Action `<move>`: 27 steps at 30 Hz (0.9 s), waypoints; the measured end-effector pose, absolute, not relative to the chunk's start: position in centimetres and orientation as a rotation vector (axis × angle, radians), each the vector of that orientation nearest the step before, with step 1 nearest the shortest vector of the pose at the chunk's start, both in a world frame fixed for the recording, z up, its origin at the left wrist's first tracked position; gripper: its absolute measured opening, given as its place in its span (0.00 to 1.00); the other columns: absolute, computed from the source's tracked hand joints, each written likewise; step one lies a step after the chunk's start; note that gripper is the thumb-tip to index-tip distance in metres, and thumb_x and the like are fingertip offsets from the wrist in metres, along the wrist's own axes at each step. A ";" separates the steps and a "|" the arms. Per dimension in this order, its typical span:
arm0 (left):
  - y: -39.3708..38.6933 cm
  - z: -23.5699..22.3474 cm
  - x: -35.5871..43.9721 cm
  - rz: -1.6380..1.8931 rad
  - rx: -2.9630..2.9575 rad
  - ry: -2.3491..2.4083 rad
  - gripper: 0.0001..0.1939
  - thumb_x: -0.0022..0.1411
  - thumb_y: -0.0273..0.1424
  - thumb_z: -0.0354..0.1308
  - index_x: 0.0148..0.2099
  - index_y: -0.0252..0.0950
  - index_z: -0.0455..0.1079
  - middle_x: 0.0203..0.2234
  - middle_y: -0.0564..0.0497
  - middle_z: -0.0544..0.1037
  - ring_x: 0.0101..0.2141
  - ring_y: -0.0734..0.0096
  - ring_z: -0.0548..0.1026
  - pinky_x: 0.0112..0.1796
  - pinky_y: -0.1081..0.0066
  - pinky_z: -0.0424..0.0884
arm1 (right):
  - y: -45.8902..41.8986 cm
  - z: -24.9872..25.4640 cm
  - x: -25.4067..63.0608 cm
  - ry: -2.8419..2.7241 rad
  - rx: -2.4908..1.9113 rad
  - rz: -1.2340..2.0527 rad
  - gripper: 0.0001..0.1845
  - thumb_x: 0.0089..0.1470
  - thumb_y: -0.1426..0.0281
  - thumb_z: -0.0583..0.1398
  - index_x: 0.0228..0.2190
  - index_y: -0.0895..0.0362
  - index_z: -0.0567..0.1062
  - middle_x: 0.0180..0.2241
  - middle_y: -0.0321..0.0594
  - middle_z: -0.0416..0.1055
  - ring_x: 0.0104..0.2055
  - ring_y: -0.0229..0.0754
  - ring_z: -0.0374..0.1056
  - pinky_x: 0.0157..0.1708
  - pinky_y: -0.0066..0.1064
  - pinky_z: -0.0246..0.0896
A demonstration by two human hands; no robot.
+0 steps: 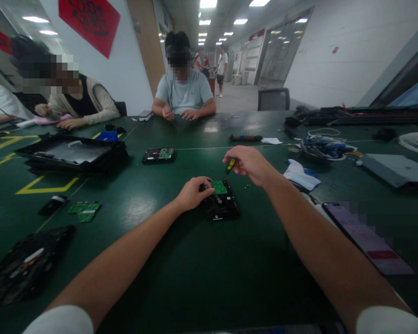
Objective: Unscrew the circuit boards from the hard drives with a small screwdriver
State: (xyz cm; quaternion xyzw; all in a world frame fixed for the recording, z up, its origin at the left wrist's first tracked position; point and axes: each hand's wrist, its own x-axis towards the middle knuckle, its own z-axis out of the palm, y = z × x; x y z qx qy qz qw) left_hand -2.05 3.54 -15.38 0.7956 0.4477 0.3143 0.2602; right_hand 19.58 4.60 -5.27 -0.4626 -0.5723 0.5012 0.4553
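A black hard drive (223, 207) with a green circuit board (218, 187) on its upper face lies on the table in front of me. My left hand (195, 192) grips the far left edge of this drive, thumb on the board side and fingers curled round. Just above and to the right of the drive, my right hand (247, 163) is closed round a small screwdriver (231, 165) with a black and yellow handle. The screwdriver stands apart from the drive; its tip is too small to make out. A few tiny screws (247, 186) lie to the drive's right.
Another hard drive (159, 155) sits farther left, behind a few loose green boards (85, 211). Black trays (76, 153) stack at left; a dark drive-like part (28, 264) is nearer. Gloves (301, 175), a grey box (399, 169) and a phone (367, 236) lie right. People sit opposite.
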 end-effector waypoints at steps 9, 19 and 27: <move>3.6 -15.6 -2.2 0.863 2.143 1.197 0.08 0.64 0.36 0.63 0.36 0.36 0.74 0.52 0.45 0.80 0.38 0.65 0.76 0.43 0.63 0.71 | 4.4 -4.9 20.0 -1.407 -1.046 1.346 0.12 0.69 0.63 0.57 0.40 0.57 0.77 0.35 0.42 0.78 0.19 0.30 0.65 0.16 0.22 0.57; 3.6 -15.7 -2.2 0.866 2.142 1.206 0.08 0.64 0.35 0.63 0.36 0.37 0.73 0.52 0.45 0.80 0.43 0.61 0.77 0.48 0.60 0.70 | 4.8 -5.0 20.3 -1.446 -1.143 1.149 0.13 0.63 0.69 0.62 0.27 0.59 0.79 0.26 0.38 0.74 0.20 0.29 0.58 0.17 0.22 0.49; 3.5 -15.5 -2.1 0.881 2.122 1.188 0.07 0.64 0.34 0.64 0.36 0.36 0.73 0.51 0.44 0.80 0.42 0.62 0.77 0.47 0.60 0.71 | 4.7 -5.0 20.1 -1.424 -1.060 1.249 0.13 0.69 0.69 0.55 0.34 0.57 0.76 0.37 0.42 0.79 0.18 0.28 0.59 0.14 0.23 0.47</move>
